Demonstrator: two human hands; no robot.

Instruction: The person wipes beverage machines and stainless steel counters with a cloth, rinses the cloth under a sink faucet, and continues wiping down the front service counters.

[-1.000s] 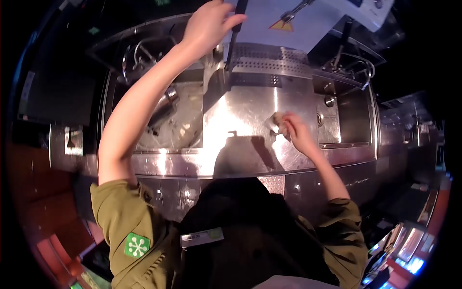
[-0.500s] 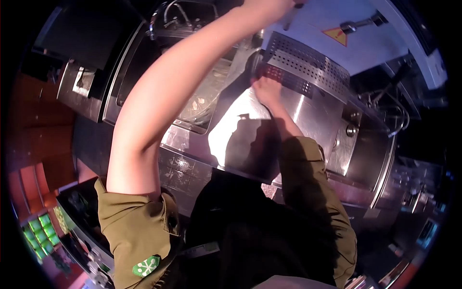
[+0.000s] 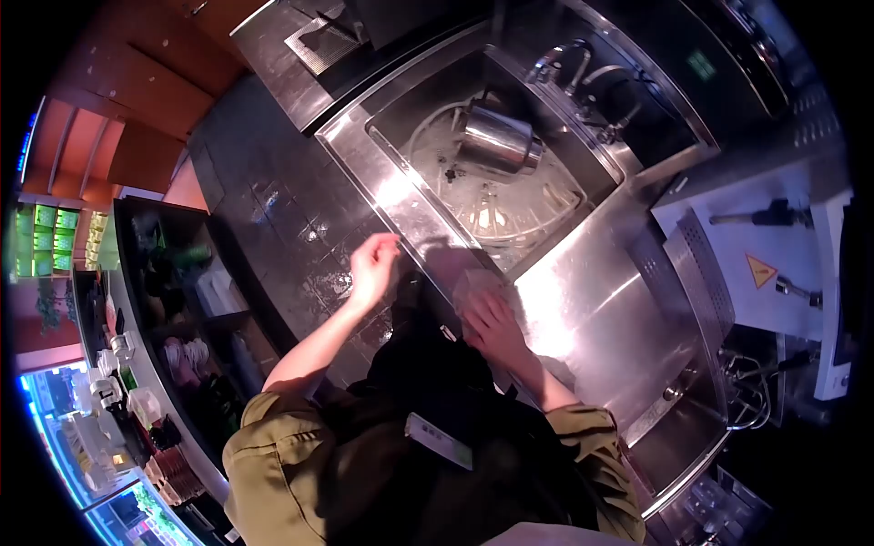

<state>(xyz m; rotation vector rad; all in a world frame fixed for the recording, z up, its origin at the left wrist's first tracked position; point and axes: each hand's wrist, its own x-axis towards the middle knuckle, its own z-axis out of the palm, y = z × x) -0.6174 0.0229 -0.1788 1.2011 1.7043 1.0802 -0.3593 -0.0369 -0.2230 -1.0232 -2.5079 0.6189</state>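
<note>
My right hand (image 3: 493, 320) is at the front edge of the steel counter (image 3: 592, 296), its fingers laid over what looks like a pale, thin cloth (image 3: 475, 284). Most of that cloth is hidden under the hand. My left hand (image 3: 373, 268) hangs in the air before the counter's front, fingers curled with nothing visible in them. Beyond both hands, a shiny metal pitcher (image 3: 496, 141) lies tilted in the sink (image 3: 387, 136). Around it is a large, round, clear-looking shape (image 3: 537, 205) that I cannot make out well.
Taps (image 3: 578, 68) stand behind the sink. A perforated steel panel (image 3: 701, 282) and a white machine with a warning triangle (image 3: 761, 271) are on the right. Dark shelving (image 3: 196, 282) stands at the left, beyond the tiled floor (image 3: 282, 205).
My view has turned toward the left. My left arm has come down from the machine to before the counter. My right hand has moved from the perforated panel to the counter's front edge.
</note>
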